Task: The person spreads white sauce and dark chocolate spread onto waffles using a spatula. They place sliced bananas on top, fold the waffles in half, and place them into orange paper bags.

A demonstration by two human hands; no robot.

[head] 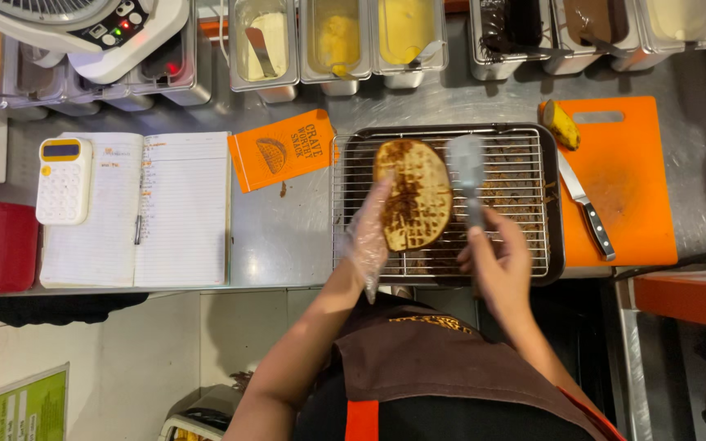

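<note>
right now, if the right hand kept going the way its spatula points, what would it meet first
Probably the far rim of the tray, then the tubs behind it. The right hand aims its spatula up over the rack, beside the waffle; height is unclear.

The person wears a dark brown apron with a small yellowish mark near its upper edge and orange trim at the right side, plus an orange patch low on the front. The left hand (367,237) is covered by a thin, clear, crinkled plastic glove. The right hand (496,261) is ungloved; both forearms are sleeveless.
</note>
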